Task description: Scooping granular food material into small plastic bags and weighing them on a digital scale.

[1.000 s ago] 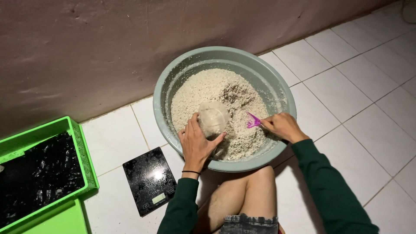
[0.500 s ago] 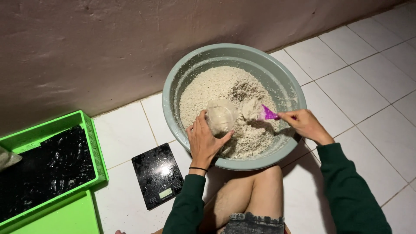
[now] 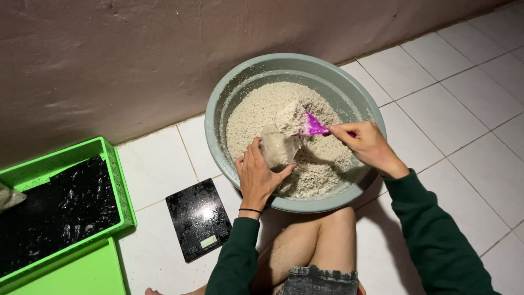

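Head view: left hand (image 3: 257, 177) wrapped around a small clear bag (image 3: 279, 147), propped on pale grain (image 3: 256, 117) inside a grey basin (image 3: 218, 147). Right hand (image 3: 367, 146) pinched shut on a purple scoop (image 3: 313, 125), just right of the bag's mouth. Below-left of the left hand, black scale (image 3: 197, 218) on floor tiles; farther left, green crate (image 3: 117, 180).

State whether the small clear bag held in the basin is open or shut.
Open: the left hand holds the clear bag mouth-up while the purple scoop tips grain in.
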